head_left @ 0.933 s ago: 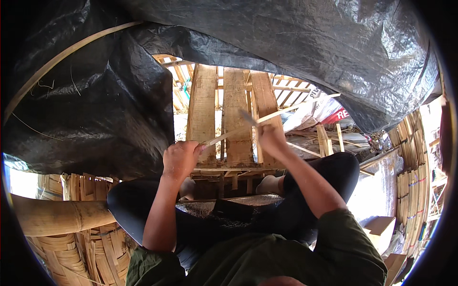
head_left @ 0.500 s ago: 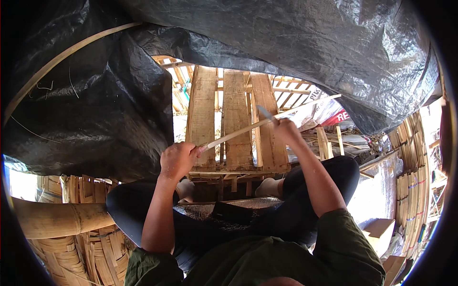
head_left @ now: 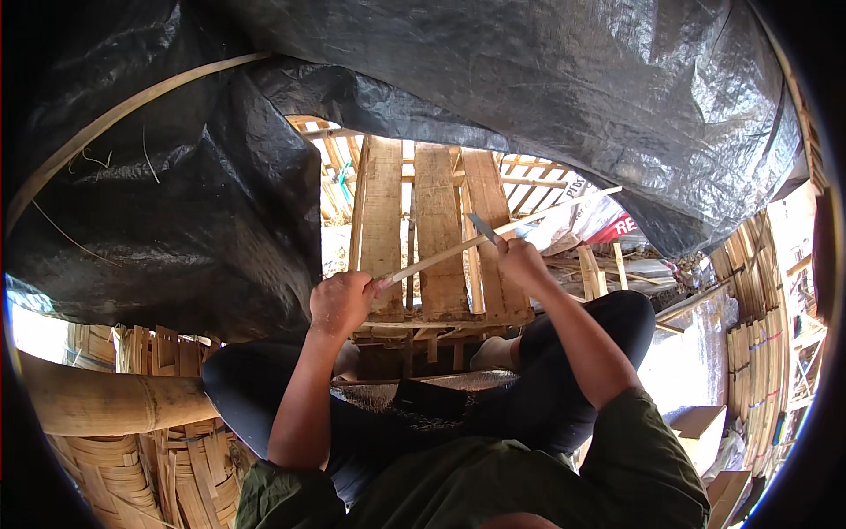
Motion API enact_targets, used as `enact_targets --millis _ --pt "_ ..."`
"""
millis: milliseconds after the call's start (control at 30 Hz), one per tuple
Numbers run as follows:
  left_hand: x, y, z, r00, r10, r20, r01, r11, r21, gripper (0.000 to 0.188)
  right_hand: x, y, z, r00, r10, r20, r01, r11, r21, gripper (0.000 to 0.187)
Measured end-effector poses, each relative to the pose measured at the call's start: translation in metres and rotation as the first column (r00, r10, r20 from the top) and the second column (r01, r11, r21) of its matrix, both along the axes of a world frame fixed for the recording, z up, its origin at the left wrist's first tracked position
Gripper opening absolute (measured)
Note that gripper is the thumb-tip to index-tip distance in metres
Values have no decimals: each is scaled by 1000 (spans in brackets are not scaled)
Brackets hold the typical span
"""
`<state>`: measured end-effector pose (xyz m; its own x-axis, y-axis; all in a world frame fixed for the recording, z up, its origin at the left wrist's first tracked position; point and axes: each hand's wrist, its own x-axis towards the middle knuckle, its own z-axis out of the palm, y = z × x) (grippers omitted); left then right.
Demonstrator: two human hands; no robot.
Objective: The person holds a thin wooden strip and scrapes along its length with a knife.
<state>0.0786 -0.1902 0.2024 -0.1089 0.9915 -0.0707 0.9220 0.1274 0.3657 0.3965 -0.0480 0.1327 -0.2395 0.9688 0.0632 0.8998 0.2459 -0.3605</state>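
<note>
My left hand (head_left: 342,302) is closed round the near end of a long, thin bamboo strip (head_left: 441,254). The strip slants up to the right, over a bench of wooden planks (head_left: 441,286). My right hand (head_left: 522,264) grips a knife (head_left: 481,227); its handle is hidden in my fingers. The grey blade points up and left and lies against the strip, around its middle. Beyond the blade, the far end of the strip reaches toward a white and red plastic sack (head_left: 608,225).
Black plastic sheeting (head_left: 546,79) hangs ahead and to the left. A thick bamboo pole (head_left: 123,394) lies at my left, above woven bamboo baskets (head_left: 137,476). Bundled bamboo strips (head_left: 756,361) stand at the right, near a cardboard box (head_left: 701,432). Dark cloth (head_left: 429,398) lies between my legs.
My right hand and the knife have come a little left and nearer along the strip. My left hand, still holding its end, has shifted slightly right.
</note>
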Motion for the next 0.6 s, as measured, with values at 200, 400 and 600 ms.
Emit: enact_targets --millis 200,400,600 --pt "-12 -41 3 997 -22 -79 32 992 122 44 -41 -53 30 999 -3 -45 -7 978 -207 58" --pt "-20 -47 -13 995 -24 -97 38 989 145 43 -35 -47 4 984 -179 11 179 978 -106 53" --pt "-15 -37 -26 998 -15 -55 24 987 161 41 -8 -24 4 960 -276 45 279 936 -213 56"
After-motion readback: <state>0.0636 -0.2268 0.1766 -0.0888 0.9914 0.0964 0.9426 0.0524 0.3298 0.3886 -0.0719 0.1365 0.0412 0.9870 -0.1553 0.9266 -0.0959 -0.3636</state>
